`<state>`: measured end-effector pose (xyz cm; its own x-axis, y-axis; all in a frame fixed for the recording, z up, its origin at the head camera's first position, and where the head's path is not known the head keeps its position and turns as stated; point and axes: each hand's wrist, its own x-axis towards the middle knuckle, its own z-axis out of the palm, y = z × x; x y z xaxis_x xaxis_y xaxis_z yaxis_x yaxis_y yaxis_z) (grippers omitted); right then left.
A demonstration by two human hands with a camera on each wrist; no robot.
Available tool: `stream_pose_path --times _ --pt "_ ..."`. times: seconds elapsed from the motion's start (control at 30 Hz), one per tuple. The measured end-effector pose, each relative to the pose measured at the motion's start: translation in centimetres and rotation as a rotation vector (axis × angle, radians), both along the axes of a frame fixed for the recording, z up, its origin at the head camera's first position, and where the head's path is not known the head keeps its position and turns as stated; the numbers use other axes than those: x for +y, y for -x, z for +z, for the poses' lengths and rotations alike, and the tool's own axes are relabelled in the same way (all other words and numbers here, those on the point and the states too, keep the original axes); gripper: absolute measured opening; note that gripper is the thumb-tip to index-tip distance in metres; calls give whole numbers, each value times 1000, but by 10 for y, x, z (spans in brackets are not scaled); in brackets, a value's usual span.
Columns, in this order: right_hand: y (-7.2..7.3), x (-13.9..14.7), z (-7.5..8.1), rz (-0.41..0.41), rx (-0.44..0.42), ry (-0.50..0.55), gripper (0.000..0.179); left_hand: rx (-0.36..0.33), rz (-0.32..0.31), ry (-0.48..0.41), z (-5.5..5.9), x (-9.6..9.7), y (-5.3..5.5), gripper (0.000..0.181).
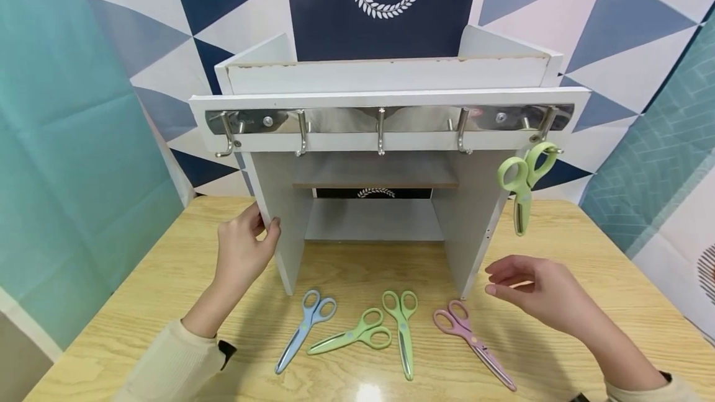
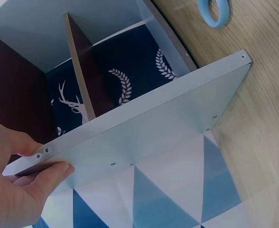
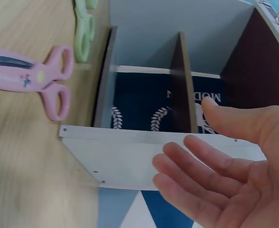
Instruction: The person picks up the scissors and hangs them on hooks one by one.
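Observation:
My left hand grips the front edge of the left side panel of a white shelf unit, thumb on one face and fingers on the other. To the right of the unit, my right hand is held in the air with relaxed fingers and nothing in them. Green scissors hang by a handle loop from the rightmost hook of the metal hook rail. On the table before the unit lie blue scissors, two green pairs, one slanted and one upright, and pink scissors.
The unit stands on a wooden table and has an inner shelf. Several other hooks on the rail hold nothing. Behind is a patterned cloth with triangles, and a teal cloth hangs at the left.

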<state>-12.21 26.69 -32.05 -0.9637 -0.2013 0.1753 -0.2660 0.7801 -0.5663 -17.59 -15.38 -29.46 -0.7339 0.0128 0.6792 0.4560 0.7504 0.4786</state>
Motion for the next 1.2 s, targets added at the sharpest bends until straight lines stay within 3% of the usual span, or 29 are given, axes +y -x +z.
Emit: stream_pose_path --times 0.53,0.9,1.2 --pt "1 0 -25 195 -117 -140 39 -8 7 4 2 0 1 22" --pt "-6 -2 -39 236 -215 -106 43 -29 -2 -7 -3 2 -2 21" --pt "-2 -11 -43 254 -280 -117 41 -16 0 8 1 0 0 21"
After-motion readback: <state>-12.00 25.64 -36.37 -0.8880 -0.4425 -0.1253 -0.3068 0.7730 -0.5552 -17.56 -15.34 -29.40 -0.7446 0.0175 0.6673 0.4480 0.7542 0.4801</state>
